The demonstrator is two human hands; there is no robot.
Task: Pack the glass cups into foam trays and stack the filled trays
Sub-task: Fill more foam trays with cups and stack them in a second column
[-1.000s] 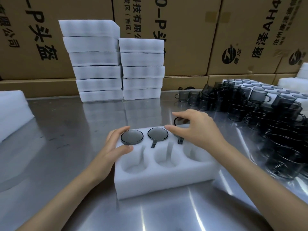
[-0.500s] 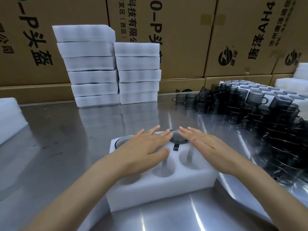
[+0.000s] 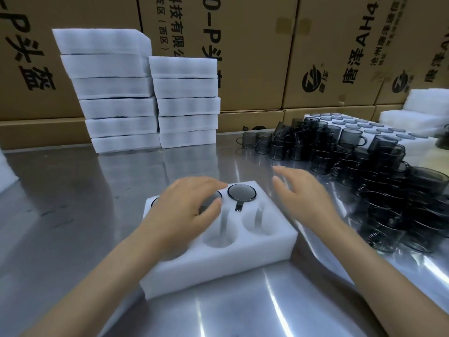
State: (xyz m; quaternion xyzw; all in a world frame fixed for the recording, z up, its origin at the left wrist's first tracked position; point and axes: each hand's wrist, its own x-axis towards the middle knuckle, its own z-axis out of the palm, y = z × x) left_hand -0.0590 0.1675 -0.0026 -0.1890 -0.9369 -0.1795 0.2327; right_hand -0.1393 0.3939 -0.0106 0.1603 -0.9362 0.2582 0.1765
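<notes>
A white foam tray with six round pockets lies on the steel table in front of me. Dark glass cups sit upside down in its far row; the right one shows fully. My left hand rests flat over the middle and left cups of that row, fingers straight. The near pockets are empty. My right hand hovers open just right of the tray, fingers spread toward the heap of loose smoky glass cups.
Two stacks of foam trays stand at the back left against cardboard boxes. A large foam tray filled with cups lies at the back right, more foam beyond it. Another foam piece is at the left edge.
My right hand has lifted off the tray and moved right toward the loose cups. My left hand stays on the far-row cups. The view has shifted closer.
</notes>
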